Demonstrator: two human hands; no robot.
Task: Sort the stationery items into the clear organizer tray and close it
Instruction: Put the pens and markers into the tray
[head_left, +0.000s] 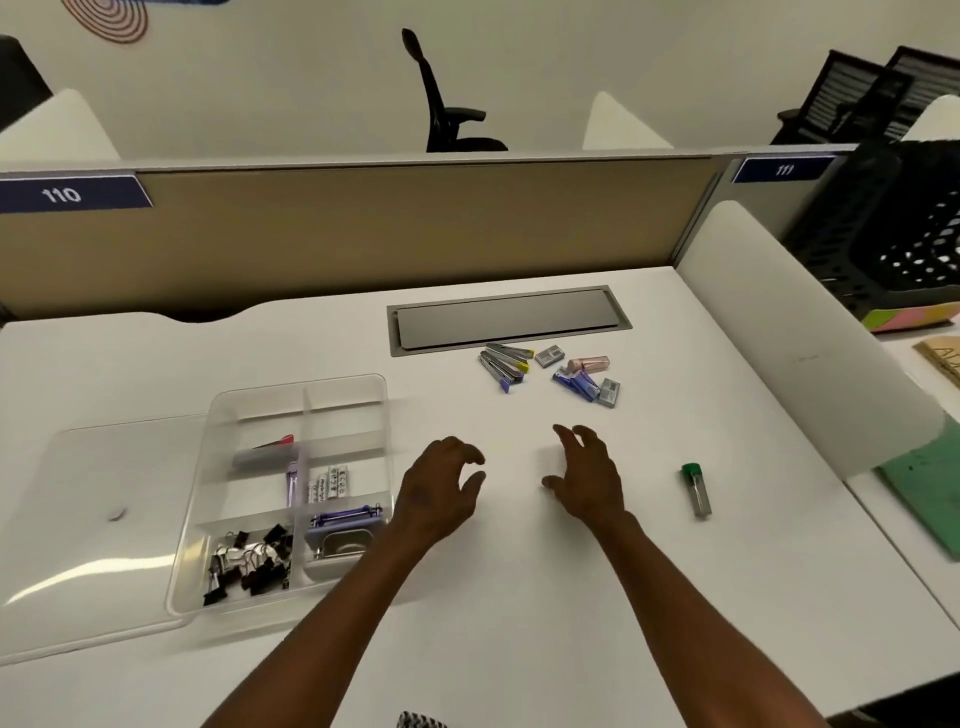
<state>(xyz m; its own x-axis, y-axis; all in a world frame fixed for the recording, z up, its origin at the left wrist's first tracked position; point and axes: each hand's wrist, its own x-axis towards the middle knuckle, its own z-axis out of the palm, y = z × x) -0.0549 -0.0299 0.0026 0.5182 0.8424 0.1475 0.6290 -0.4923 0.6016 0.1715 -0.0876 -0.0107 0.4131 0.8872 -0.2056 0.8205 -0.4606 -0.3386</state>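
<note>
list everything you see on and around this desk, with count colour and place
organizer tray: one, clear, desk left
lid: one, clear, flat, left of tray
binder clips: a pile, black, tray's near-left compartment
stapler: one, purple, near-right compartment
small white tubes: several, middle-right compartment
lead cases: a cluster, grey with yellow and blue caps, near the cable hatch
small boxes and packs: several, grey, pink, blue, right of those
green-capped tube: one, alone, desk right
cable hatch: one, grey, desk back
office chair: one, black, beyond divider
crate: one, black, far right
left hand: empty, open
right hand: empty, open
</note>
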